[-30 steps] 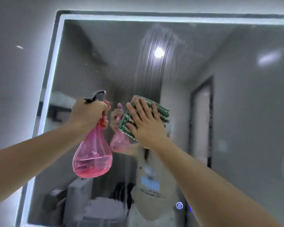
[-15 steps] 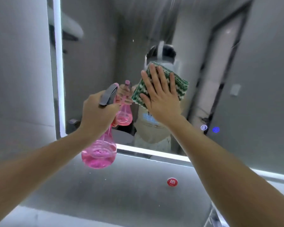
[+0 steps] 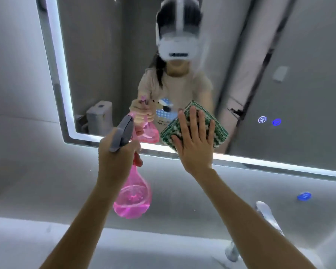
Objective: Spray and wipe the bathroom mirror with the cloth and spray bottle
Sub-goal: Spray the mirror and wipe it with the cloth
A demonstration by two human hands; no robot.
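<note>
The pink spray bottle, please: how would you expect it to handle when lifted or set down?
The spray bottle is probably light, as liquid fills only its bulbous base. Bottom-weighted, it likely stands steadily. The left hand grips its narrow neck, seemingly an easy hold.

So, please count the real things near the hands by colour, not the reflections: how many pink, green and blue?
Pink: 1, the spray bottle gripped by the left hand.
Green: 1, the cloth pressed flat on the mirror by the right hand.
Blue: 1, a small blue object below the mirror.
Total: 3
</note>
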